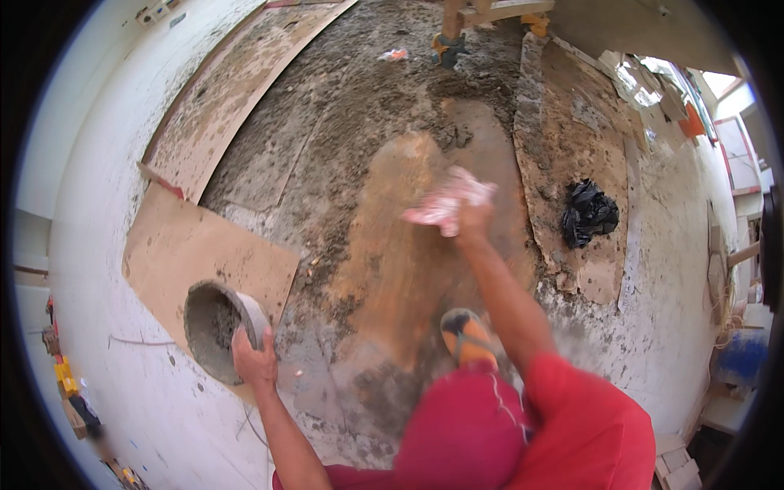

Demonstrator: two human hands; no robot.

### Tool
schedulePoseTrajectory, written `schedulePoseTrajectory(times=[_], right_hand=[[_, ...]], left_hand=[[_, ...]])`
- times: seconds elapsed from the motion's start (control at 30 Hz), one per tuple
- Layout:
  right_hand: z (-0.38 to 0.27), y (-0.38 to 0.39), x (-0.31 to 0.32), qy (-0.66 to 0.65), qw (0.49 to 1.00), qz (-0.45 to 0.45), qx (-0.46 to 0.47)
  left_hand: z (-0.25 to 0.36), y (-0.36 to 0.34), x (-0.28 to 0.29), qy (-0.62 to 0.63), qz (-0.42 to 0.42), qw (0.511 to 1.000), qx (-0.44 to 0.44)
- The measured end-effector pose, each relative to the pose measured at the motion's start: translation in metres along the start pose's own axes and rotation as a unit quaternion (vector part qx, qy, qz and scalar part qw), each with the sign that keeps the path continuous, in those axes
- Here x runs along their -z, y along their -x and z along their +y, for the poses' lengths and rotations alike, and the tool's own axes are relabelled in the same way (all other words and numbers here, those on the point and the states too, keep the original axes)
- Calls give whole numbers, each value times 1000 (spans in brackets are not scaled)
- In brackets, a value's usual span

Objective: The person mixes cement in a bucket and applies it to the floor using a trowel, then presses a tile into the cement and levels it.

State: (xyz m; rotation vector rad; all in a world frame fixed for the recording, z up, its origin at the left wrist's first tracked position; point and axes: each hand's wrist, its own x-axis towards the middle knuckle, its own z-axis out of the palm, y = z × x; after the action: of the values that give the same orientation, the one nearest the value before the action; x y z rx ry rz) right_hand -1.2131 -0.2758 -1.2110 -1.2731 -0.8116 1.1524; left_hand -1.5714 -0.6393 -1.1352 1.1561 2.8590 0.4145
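Observation:
My left hand [253, 359] grips the rim of a round grey bucket [200, 335], coated inside with grey mortar and tilted on a tan board [163, 257] at the lower left. In my right hand [472, 219] is a crumpled pink-and-white sheet or bag [433, 206], blurred, held over a brownish, smeared patch of the mortar-spattered surface [376, 278]. My sandalled foot [465, 335] stands just below it.
A crumpled black plastic bag [588, 214] lies on a dirty board [576, 131] at right. A long board [237, 82] runs along the upper left. Wooden legs [453, 24] stand at the top. A blue container [739, 355] and assorted materials line the right edge.

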Motion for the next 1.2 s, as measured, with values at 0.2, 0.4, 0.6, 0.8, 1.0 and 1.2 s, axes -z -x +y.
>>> schedulePoseTrajectory(times=[0.2,0.4,0.6,0.8,1.0,1.2], right_hand=[[24,-153,58,200,918,326,-107],[-36,-243,-44,107,906,361,-191],[-23,-352,-70,76,919,349,-165],[-1,-418,-91,125,931,326,-111],[26,-461,-67,43,957,285,-16],[49,-448,-67,30,965,260,-1]], left_hand=[[-16,-9,-24,-36,22,999,15],[-37,-7,-11,-48,33,998,13],[-32,-2,-15,-49,29,998,32],[-23,-4,-5,9,-16,997,75],[-25,-11,-11,12,-15,999,46],[-35,3,3,-65,4,998,21]])
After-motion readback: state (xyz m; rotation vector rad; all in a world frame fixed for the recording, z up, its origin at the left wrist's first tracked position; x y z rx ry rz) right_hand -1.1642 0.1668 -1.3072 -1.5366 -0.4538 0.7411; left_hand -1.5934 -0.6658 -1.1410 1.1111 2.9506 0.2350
